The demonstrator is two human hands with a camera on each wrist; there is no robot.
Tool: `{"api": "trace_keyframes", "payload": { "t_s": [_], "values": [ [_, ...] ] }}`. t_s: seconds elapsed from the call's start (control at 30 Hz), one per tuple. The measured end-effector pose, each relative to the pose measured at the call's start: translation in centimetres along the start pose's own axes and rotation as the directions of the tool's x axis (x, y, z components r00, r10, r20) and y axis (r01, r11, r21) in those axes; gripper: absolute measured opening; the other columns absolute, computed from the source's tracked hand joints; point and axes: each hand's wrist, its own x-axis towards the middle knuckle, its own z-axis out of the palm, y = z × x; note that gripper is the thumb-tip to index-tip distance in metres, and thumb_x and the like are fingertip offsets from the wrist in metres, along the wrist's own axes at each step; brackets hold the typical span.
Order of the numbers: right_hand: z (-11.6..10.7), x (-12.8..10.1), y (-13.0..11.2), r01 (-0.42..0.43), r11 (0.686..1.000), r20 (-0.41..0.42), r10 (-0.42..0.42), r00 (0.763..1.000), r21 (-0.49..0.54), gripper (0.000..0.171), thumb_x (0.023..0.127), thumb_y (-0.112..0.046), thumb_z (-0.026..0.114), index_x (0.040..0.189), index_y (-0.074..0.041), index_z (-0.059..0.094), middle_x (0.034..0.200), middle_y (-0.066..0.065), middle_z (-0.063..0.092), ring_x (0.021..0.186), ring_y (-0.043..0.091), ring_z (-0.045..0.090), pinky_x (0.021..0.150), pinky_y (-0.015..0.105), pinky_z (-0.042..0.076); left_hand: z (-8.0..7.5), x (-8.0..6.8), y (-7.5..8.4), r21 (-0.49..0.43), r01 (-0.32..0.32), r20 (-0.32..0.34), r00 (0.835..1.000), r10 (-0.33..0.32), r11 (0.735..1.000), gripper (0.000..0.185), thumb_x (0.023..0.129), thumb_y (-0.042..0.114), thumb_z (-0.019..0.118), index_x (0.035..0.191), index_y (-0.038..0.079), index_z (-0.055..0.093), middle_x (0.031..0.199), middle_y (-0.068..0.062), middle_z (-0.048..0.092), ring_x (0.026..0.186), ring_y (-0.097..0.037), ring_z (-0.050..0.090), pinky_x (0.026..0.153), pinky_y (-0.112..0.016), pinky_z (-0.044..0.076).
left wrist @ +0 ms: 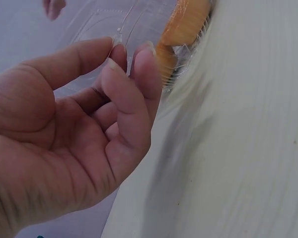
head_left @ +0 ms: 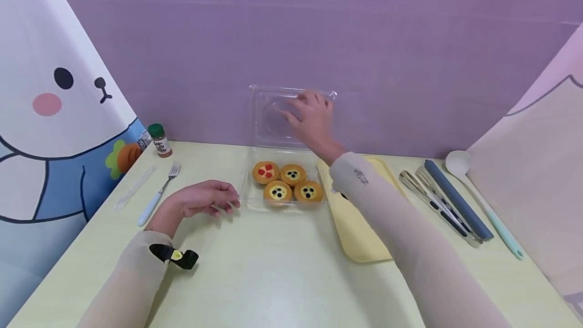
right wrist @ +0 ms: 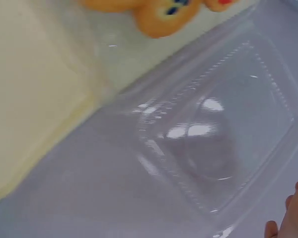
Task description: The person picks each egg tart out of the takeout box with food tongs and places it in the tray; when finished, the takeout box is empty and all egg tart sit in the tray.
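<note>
A clear plastic clamshell box stands open at the back of the table, its base (head_left: 248, 200) holding several small round tarts (head_left: 287, 182). Its lid (head_left: 268, 120) leans upright against the purple wall. My right hand (head_left: 304, 109) reaches over the tarts and lies on the lid with fingers spread; in the right wrist view only its fingertips (right wrist: 293, 218) show beside the lid (right wrist: 213, 129). My left hand (head_left: 214, 201) rests on the table just left of the base, fingers loosely curled and holding nothing. The left wrist view has those fingers (left wrist: 134, 74) close to a tart (left wrist: 181, 29).
A yellow tray (head_left: 360, 232) lies right of the box. Further right are metal tongs (head_left: 437, 206), a grey-blue tool (head_left: 455, 199) and a white spoon (head_left: 483, 201). To the left lie a fork (head_left: 159, 194), a clear plastic knife (head_left: 134, 187) and a spice bottle (head_left: 160, 140).
</note>
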Motion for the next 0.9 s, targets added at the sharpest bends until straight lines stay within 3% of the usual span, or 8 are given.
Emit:
{"api": "trace_keyframes", "payload": {
  "t_s": [0.2,0.37,0.6,0.9],
  "values": [
    [0.0,-2.5,3.8,-0.101,0.982,-0.054,0.111,0.992,0.161,0.036,0.092,-0.036,0.073,0.123,-0.017,0.072,0.130,0.008,0.064,0.123,0.028,0.050,0.103,0.052,0.033,-0.1,0.0,0.1,0.006,0.001,-0.002,1.000,-0.001,1.000,0.025,0.103,0.026,0.057,0.114,0.004,0.060,0.109,-0.005,0.068,0.092,-0.018,0.066,0.075,-0.030,0.052],
    [0.2,-3.9,6.6,-0.198,0.953,-0.072,0.219,0.973,0.229,0.037,0.092,-0.033,0.073,0.122,-0.011,0.072,0.131,0.013,0.064,0.127,0.033,0.050,0.108,0.055,0.030,-0.3,0.0,0.1,0.010,0.012,-0.012,1.000,-0.012,1.000,0.025,0.102,0.026,0.057,0.113,0.005,0.060,0.109,-0.005,0.069,0.093,-0.018,0.067,0.075,-0.030,0.052],
    [0.9,-5.4,8.7,-0.327,0.931,-0.003,0.332,0.943,0.166,0.043,0.094,-0.041,0.068,0.129,-0.017,0.068,0.135,0.011,0.061,0.130,0.032,0.047,0.113,0.059,0.024,-0.3,-0.1,-0.1,0.002,0.014,-0.015,1.000,-0.014,1.000,0.027,0.101,0.028,0.059,0.114,0.004,0.060,0.110,-0.006,0.068,0.093,-0.018,0.066,0.075,-0.030,0.053],
    [2.4,-6.8,9.8,-0.405,0.909,0.073,0.399,0.914,0.097,0.046,0.095,-0.045,0.065,0.132,-0.017,0.066,0.141,0.013,0.057,0.134,0.036,0.044,0.110,0.058,0.027,0.0,-0.5,0.0,0.002,0.013,-0.017,1.000,-0.012,1.000,0.030,0.102,0.026,0.058,0.117,0.001,0.058,0.109,-0.006,0.068,0.092,-0.019,0.066,0.076,-0.030,0.053]
  ]
}}
